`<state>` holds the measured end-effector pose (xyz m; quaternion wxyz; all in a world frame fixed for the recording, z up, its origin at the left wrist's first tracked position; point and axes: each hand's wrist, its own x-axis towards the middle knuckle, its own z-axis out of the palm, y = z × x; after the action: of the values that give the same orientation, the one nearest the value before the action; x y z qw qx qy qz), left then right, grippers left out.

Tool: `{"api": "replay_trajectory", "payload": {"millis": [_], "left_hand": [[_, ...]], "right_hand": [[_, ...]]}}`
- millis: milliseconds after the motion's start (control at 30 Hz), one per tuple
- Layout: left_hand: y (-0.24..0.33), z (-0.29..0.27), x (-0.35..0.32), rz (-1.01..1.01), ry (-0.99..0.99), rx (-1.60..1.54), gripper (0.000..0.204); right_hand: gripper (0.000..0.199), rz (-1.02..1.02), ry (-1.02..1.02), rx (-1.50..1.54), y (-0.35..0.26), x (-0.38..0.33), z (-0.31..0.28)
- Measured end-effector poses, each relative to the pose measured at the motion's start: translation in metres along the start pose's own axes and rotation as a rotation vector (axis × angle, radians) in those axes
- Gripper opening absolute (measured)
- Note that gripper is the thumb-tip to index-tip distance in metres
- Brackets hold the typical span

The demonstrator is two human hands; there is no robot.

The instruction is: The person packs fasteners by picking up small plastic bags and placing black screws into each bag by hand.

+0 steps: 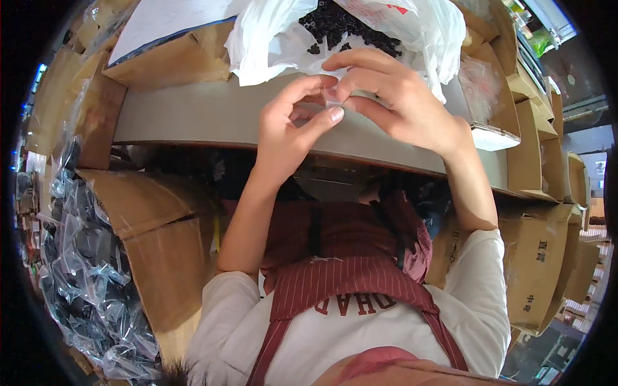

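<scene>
My left hand (291, 119) and my right hand (402, 96) meet over the table, fingertips close together. Between them is a small clear plastic bag (332, 98), pinched by the left thumb and fingers. The right fingers curl at the bag's other side and touch it; whether anything is inside it I cannot tell. Just beyond the hands, a large white plastic bag (261, 45) lies spread wide. Many small black parts (335, 24) are heaped in it, too small to name.
The grey table (187, 116) has cardboard boxes at both ends. A box (483, 96) at the right holds clear bags. On the lower left, a large carton (161, 257) stands beside many bagged dark items (96, 289). More cartons (537, 264) stand at the lower right.
</scene>
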<state>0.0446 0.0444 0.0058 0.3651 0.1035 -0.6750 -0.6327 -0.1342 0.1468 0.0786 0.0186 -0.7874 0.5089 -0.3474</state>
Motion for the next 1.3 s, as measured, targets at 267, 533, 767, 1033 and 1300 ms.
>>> {"api": "replay_trajectory", "payload": {"millis": [267, 533, 767, 1033, 1300], "left_hand": [[0.005, 0.002, -0.001, -0.111, 0.124, -0.107, 0.015], [-0.001, -0.003, -0.003, -0.064, 0.049, -0.031, 0.007], [0.004, -0.001, -0.003, -0.037, 0.006, -0.029, 0.006], [0.01, -0.001, -0.004, -0.012, 0.002, -0.01, 0.003], [0.008, -0.004, -0.003, -0.022, 0.136, -0.076, 0.009]], "right_hand": [[0.015, 0.502, -0.058, 0.114, -0.01, -0.004, 0.0], [0.015, 0.461, -0.115, 0.297, 0.001, -0.01, 0.017], [0.019, 0.412, -0.098, 0.301, -0.001, -0.016, 0.017], [0.022, 0.521, -0.012, 0.388, -0.029, -0.034, 0.007], [0.018, 0.494, 0.768, 0.452, -0.059, -0.111, -0.101]]}}
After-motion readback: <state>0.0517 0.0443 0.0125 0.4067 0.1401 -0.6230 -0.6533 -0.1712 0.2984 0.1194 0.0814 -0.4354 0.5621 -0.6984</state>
